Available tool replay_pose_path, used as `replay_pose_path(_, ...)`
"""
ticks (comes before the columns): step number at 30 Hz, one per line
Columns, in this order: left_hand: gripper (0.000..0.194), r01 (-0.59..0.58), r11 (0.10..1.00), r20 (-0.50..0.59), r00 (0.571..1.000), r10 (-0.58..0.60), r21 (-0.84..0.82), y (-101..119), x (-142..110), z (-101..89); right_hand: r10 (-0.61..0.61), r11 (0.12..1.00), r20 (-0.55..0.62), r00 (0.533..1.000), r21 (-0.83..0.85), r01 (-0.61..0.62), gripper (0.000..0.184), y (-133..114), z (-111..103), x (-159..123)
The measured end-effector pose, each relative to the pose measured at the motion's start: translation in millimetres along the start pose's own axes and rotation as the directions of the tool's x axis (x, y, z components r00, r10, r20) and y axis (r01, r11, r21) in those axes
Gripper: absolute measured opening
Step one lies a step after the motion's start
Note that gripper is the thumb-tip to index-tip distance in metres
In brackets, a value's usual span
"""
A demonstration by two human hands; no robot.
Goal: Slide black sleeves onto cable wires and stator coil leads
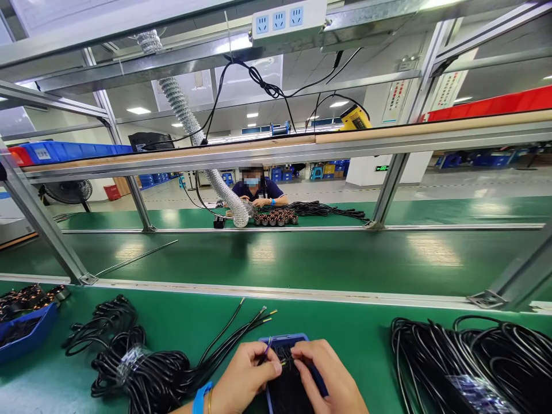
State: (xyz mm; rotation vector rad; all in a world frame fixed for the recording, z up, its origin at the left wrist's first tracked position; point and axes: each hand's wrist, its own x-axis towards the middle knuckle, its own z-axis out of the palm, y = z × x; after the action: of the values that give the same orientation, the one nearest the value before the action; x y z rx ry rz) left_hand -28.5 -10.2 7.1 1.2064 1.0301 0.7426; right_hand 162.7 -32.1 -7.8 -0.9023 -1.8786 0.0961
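"Left hand (252,371), holding what?"
"Thin wires (268,348), pinched between thumb and finger. The right hand (332,376) curls alongside; I can't tell its grip."
"Beneath both?"
"A blue tray (284,337). Black cables (146,368) lie farther left."

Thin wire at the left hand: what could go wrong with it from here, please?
The wire sits only in the fingertips of the left hand, so it might slip and drop among the dark pieces in the tray, where it may be hard to see.

The black cables lie close beside the left wrist; a sideways move could perhaps catch them.
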Motion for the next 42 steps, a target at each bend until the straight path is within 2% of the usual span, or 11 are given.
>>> replay_pose_path(4,0.031,-0.011,1.0,-0.006,1.0,0.011,0.001,0.4,-0.2,0.4,-0.06,0.998,-0.025,0.998,-0.015,0.06,0.025,-4.7,-1.7,7.3)
replay_pose_path(11,0.03,-0.03,1.0,-0.006,1.0,0.03,0.002,-0.2,-1.0,1.4,-0.082,0.996,-0.006,0.997,-0.022,0.081,0.028,-7.3,-3.7,8.9)
replay_pose_path(16,0.032,-0.034,0.999,0.002,0.999,0.034,-0.006,-1.3,-0.7,0.7,-0.071,0.997,-0.004,0.997,-0.039,0.071,0.027,-5.3,-3.2,6.0)
replay_pose_path(23,0.032,-0.033,0.999,-0.013,0.999,0.033,0.007,-3.6,2.1,-0.8,-0.038,0.999,0.086,0.996,-0.031,0.041,0.03,2.2,-4.7,0.2)
replay_pose_path(28,0.032,-0.037,0.999,-0.008,0.999,0.037,-0.008,-2.5,0.9,-0.5,-0.045,0.998,0.079,0.996,-0.031,0.048,0.028,2.8,-6.5,-1.2)
replay_pose_path(35,0.037,-0.043,0.998,0.01,0.999,0.044,-0.034,-3.9,-0.4,-0.3,-0.044,0.999,0.09,0.995,-0.021,0.046,0.026,2.0,4.0,-4.4)
replay_pose_path(37,0.04,-0.05,0.998,0.019,0.999,0.05,-0.032,-2.9,-0.8,0.0,0.007,1.0,0.022,1.0,0.028,-0.008,0.021,3.2,7.1,-7.6)
replay_pose_path(39,0.04,-0.04,0.999,0.017,0.999,0.04,-0.01,-1.3,-1.5,0.4,0.175,0.978,-0.039,0.984,0.124,-0.169,0.012,4.6,9.6,-11.3)
replay_pose_path(40,0.039,-0.031,1.0,0.015,0.999,0.031,0.002,-0.5,-1.9,0.5,0.28,0.944,-0.043,0.959,0.192,-0.267,0.01,5.1,10.7,-13.0)
replay_pose_path(42,0.038,-0.014,1.0,0.014,1.0,0.014,0.012,0.9,-2.9,0.8,0.444,0.846,0.005,0.896,0.327,-0.421,0.016,5.3,13.3,-15.5)
